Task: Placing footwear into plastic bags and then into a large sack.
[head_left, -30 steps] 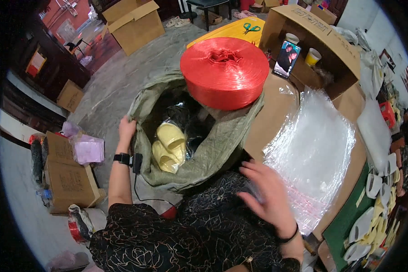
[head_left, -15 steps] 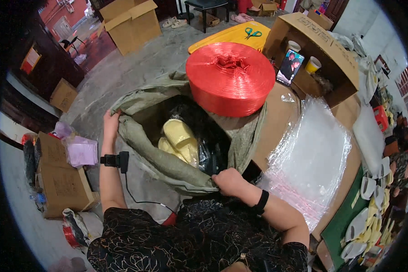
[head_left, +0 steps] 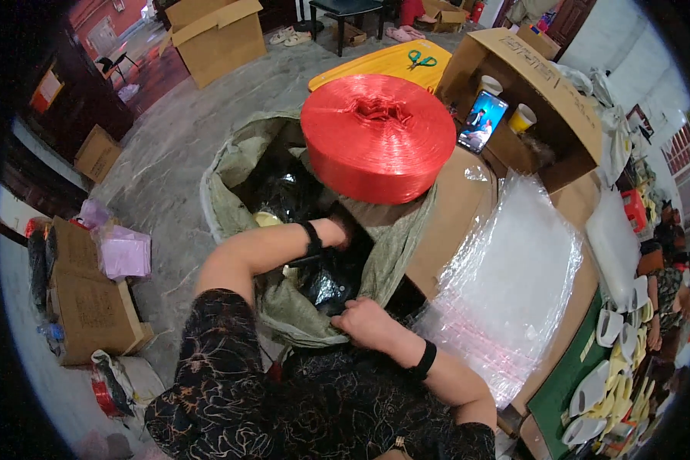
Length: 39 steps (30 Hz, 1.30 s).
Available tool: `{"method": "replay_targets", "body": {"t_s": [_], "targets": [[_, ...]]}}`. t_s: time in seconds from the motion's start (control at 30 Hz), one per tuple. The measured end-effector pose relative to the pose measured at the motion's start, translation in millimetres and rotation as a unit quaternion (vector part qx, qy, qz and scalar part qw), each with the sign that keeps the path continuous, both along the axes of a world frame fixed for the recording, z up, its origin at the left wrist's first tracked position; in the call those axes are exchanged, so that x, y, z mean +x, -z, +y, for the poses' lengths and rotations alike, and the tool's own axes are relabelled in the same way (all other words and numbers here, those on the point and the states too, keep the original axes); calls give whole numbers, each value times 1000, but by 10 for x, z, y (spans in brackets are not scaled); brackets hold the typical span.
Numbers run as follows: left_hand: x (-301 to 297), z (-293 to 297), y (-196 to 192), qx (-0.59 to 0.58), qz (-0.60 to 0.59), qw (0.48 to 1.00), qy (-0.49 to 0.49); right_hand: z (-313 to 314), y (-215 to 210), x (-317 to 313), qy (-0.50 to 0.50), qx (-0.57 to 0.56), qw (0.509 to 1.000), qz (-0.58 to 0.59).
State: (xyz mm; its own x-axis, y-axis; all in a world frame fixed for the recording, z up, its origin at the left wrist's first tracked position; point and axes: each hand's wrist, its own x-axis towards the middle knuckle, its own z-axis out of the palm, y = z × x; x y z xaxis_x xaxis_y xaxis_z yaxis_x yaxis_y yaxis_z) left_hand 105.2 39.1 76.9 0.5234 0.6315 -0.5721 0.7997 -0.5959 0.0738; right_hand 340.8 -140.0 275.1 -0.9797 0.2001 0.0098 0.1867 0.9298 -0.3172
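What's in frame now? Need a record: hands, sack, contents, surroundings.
left hand: inside the olive woven sack; fingers in shadow, grasp unclear
right hand: gripping the sack's near rim
contents: dark glossy plastic; something pale yellow, mostly hidden
right of sack: clear plastic bags on cardboard
by open carton: phone, screen lit
beyond: green-handled scissors on yellow board

The green sack [head_left: 397, 249] looks like rough woven plastic and is dull, but the black plastic [head_left: 333, 285] in it is smooth and very shiny. The big red roll [head_left: 376, 149] is shiny plastic too, and the clear bags [head_left: 517, 261] are slick plastic that gleams. The brown box [head_left: 548, 96] is plain, dull cardboard.
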Motion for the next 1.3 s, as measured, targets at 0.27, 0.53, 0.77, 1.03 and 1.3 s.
{"method": "replay_targets", "body": {"t_s": [0.27, 0.53, 0.77, 1.03, 1.3], "targets": [[-70, 165, 154, 221, -184, 956, -67, 119, 87, 203, 28, -80, 996, -20], [-1834, -810, -177, 36, 276, 915, -292, 126, -157, 175, 51, -146, 988, 28], [-1734, -1258, 72, 60, 248, 891, -376, 60, -17, -24, 20, -79, 997, 8], [417, -272, -111, 92, -127, 970, -183, 91, 3, 160, 54, -63, 996, -34], [-384, -708, 705, 206, -121, 960, -147, 32, -1, 304, 71, -112, 990, -55]]}}
